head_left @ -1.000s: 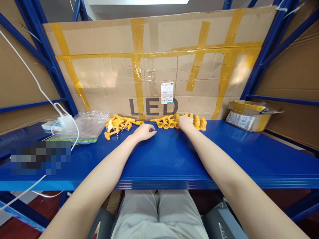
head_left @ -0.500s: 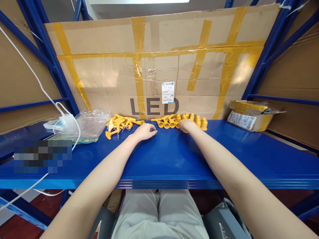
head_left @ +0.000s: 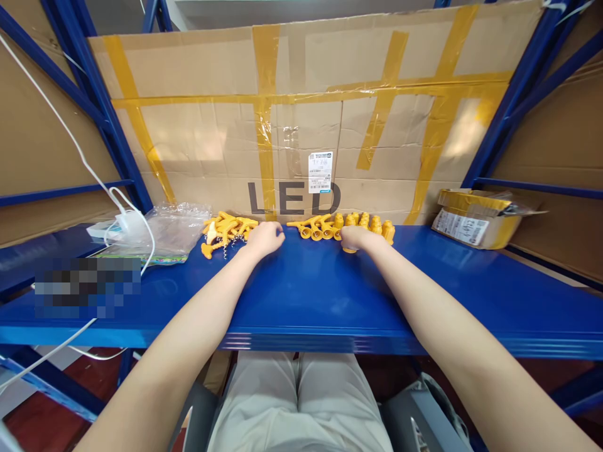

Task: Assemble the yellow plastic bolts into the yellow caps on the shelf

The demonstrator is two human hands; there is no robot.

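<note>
Yellow piece [head_left: 349, 250], one: on the blue shelf [head_left: 306, 295], directly beneath the right hand [head_left: 356, 238], which is the nearer hand; only its lower edge shows, so its long axis cannot be read. Right hand: fingers curled downward over it (whether clamped or merely resting, cannot tell). Upright yellow pieces [head_left: 375, 225], several: behind and to the right of that hand, long axes vertical, narrower ends up. Cupped yellow pieces [head_left: 316, 233], a row: lying between the hands, nearer the right, open mouths facing the person, stems running back and leftward. Left hand [head_left: 265, 240]: fingers bent, grip hidden, beside a heap of yellow-handled corkscrews [head_left: 230, 226], variously oriented.
</note>
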